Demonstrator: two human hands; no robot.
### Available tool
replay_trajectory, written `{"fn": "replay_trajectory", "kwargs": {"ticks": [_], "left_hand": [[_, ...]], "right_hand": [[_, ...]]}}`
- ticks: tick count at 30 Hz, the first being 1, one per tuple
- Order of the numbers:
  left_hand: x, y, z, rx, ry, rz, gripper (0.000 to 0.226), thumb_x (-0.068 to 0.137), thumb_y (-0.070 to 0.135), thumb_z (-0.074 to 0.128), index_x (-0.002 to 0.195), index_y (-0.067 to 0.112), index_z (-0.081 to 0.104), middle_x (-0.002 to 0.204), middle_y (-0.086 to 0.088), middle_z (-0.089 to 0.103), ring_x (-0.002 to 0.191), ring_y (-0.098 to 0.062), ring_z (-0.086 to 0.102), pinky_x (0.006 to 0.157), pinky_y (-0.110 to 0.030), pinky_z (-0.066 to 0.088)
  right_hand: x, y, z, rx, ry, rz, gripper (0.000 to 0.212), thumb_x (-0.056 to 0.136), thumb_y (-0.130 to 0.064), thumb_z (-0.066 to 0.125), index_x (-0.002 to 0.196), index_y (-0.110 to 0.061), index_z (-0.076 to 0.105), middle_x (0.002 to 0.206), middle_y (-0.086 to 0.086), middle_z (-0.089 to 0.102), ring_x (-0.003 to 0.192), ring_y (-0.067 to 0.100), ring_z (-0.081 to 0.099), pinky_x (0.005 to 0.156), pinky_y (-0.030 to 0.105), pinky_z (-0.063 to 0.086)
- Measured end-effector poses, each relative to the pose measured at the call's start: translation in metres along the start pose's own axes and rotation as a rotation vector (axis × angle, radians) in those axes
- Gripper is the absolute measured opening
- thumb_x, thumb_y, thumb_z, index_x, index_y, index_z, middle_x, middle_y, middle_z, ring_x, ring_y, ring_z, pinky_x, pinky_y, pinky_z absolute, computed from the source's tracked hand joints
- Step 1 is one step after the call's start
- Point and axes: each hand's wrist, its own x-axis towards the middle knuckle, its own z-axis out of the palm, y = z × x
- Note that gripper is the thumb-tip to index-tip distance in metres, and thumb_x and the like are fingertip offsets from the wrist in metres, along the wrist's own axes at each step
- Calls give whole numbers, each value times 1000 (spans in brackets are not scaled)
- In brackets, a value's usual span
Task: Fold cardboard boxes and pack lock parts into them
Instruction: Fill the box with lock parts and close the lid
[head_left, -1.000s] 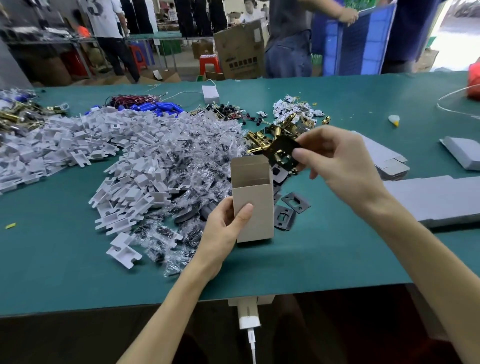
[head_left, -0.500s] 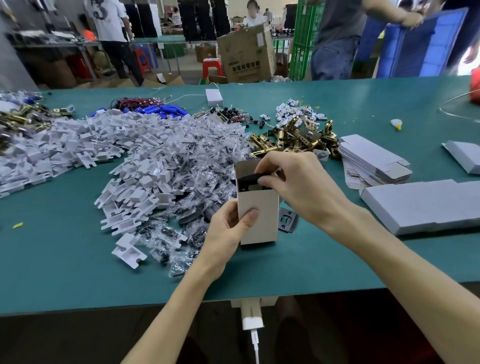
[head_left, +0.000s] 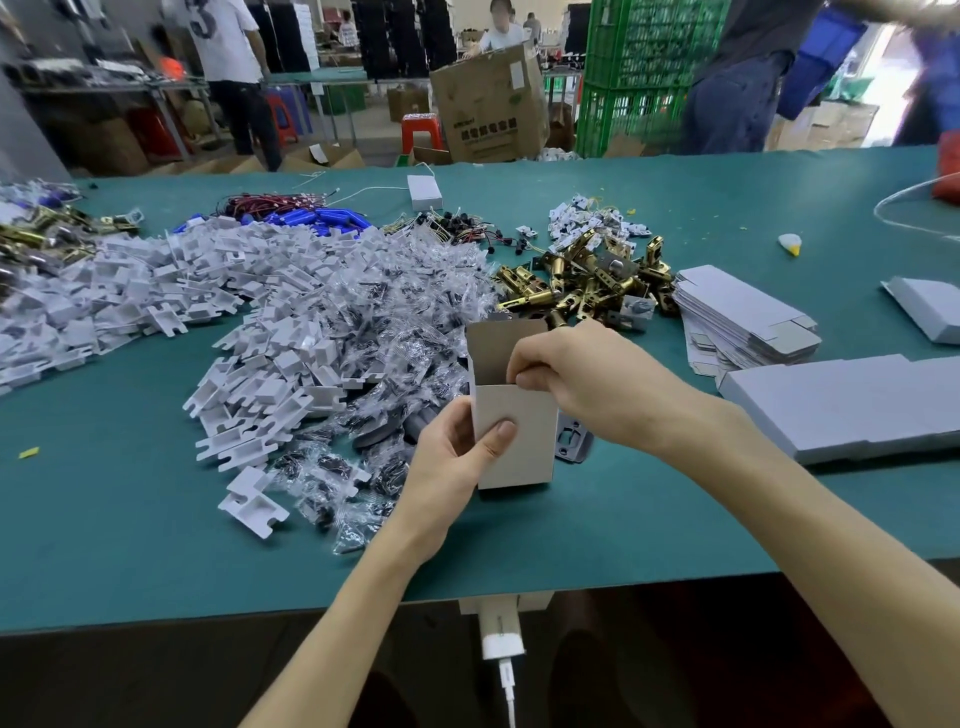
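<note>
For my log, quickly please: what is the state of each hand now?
Left hand: holding the cardboard box by its side, thumb on the front.
Right hand: fingers curled at the box's open top; whether they hold anything cannot be told.

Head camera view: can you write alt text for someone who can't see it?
A person's left hand holds a small cardboard box upright on a green table, while the right hand, fingers curled, is at its open top. Behind lie piles of white plastic pieces, bagged black parts, brass lock parts and flat box blanks.
</note>
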Motion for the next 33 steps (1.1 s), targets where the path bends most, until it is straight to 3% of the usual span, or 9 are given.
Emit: {"fn": "replay_trajectory", "kwargs": {"ticks": [5,8,12,16,19,22,25,28,33], "left_hand": [[0,-1,-1,12,-15,5,40,90,27,74,124,8,64,116,-15,74,113,-33,69,93,-50,58],[0,-1,-1,10,-34,32,39,90,25,72,124,8,64,114,-13,74,107,-23,71,85,-34,60],[-1,0,0,6,-49,46,39,91,27,70,126,10,65,115,-10,75,106,-21,71,86,-34,60],[-1,-1,-1,-8,-34,42,41,90,25,70,127,9,64,116,-13,74,107,-24,70,86,-34,60],[-1,-2,-1,-14,-37,35,40,91,25,69,127,9,64,118,-17,72,110,-30,69,88,-42,59],[0,-2,-1,1,-43,43,37,94,23,68,128,9,64,119,-18,72,110,-28,68,91,-44,57],[0,-2,-1,11,-39,51,37,93,25,69,127,10,65,119,-15,73,110,-24,68,94,-42,57],[-1,-1,0,4,-38,51,38,92,26,69,126,11,65,119,-14,73,110,-24,68,93,-41,57],[0,0,1,-5,-28,52,38,92,29,68,126,11,65,118,-14,73,107,-23,69,89,-39,59]], "right_hand": [[1,-4,-8,-173,-191,-11,21,108,-28,45,109,-23,65,100,5,68,96,29,61,82,41,50],[0,-8,-11,-123,-272,0,34,106,-46,44,94,-20,62,83,1,62,82,24,57,68,36,42],[-2,-13,-8,-142,-313,17,32,100,-50,56,90,-21,51,79,-2,52,66,14,55,55,32,39],[-2,-11,-5,-90,-242,27,13,99,-27,63,99,-22,51,92,1,54,75,16,58,66,34,46],[-4,-8,-4,95,-169,69,10,96,-19,66,100,-20,57,98,2,62,64,3,51,62,33,51],[-4,-9,0,23,-218,77,14,97,-30,65,99,-23,54,98,2,60,67,7,51,67,37,51],[-2,-12,7,-145,-257,112,28,97,-46,63,94,-23,47,90,1,49,89,26,57,61,33,36],[0,-11,9,-126,-235,143,32,95,-48,66,89,-22,47,82,-2,45,81,26,58,51,29,30],[0,-9,9,-154,-205,135,38,94,-53,64,96,-18,51,82,-2,47,86,26,60,51,32,32]]}}
